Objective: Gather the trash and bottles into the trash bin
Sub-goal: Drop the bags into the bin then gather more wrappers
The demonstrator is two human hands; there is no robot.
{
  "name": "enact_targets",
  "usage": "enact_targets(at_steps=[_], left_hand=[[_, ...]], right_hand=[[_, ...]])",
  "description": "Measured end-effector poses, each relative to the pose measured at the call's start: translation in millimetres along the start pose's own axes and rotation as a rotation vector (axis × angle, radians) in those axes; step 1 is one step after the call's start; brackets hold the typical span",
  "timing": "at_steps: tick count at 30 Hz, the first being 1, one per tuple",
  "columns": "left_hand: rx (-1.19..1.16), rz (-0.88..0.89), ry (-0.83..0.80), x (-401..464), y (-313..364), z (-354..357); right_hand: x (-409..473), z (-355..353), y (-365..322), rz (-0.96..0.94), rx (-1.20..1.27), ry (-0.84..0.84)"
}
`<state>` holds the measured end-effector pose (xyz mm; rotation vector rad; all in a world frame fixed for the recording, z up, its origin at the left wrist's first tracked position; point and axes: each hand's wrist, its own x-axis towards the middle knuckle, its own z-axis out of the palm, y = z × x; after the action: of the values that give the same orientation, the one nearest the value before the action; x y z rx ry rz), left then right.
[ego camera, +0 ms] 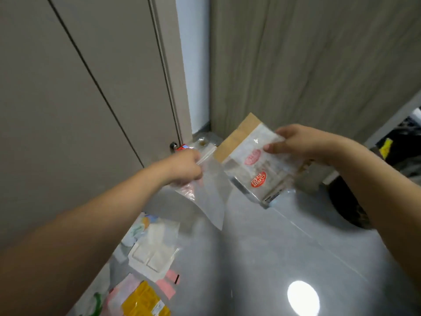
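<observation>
My left hand (185, 166) is shut on a clear plastic zip bag (210, 197) that hangs down over the grey floor. My right hand (293, 142) grips a white wrapper with red round labels and a tan strip (255, 165), held up at the same height, right of the clear bag. Behind my left hand, in the corner by the door, lies a clear plastic bottle with a red label (200, 142), partly hidden. The dark round opening of a trash bin (346, 206) shows at the right, under my right forearm.
Loose wrappers lie on the floor at lower left: a white blister pack (155, 249), a yellow packet (143, 302), pink pieces (170, 281). A closed door (79, 87) stands left, a wood-grain wall (319, 53) behind. A door stopper (173, 145) sits at the door's foot.
</observation>
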<state>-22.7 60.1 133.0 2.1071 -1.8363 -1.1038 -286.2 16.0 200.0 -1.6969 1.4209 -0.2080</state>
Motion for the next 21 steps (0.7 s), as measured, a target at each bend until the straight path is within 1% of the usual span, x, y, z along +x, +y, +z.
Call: enact_targets(at_steps=[2,6,9,12,13,15,17,21], left_hand=[[-0.015,0.033,0.023,5.1,43.7,-0.1],[-0.009,0.104,0.076,5.7,131.9,15.2],[0.001,0.201,0.025,1.7,193.9,41.1],[0.006,0.306,0.008,-0.7,247.6,64.2],[0.040,0.337,0.027,-1.3,262.4,69.3],[0.121,0.401,0.073,-4.2,296.2,82.6],[0.160,0.468,0.123,-7.2,324.7,97.0],[0.114,0.564,0.192,-9.5,369.3,123.1]], right_hand=[[-15.7,-40.3,11.9,0.023,0.027,0.077],[-47.5,-109.8,49.8,0.134,0.027,0.203],[-75.3,-151.0,80.0,0.205,0.071,0.334],[-102.2,-180.7,109.4,0.253,0.120,0.359],[-110.6,-186.9,116.5,0.264,0.129,0.354],[-132.0,-203.4,135.8,0.276,0.159,0.395],[-152.2,-218.8,158.8,0.298,0.204,0.480],[-179.8,-237.6,203.5,0.388,0.266,0.677]])
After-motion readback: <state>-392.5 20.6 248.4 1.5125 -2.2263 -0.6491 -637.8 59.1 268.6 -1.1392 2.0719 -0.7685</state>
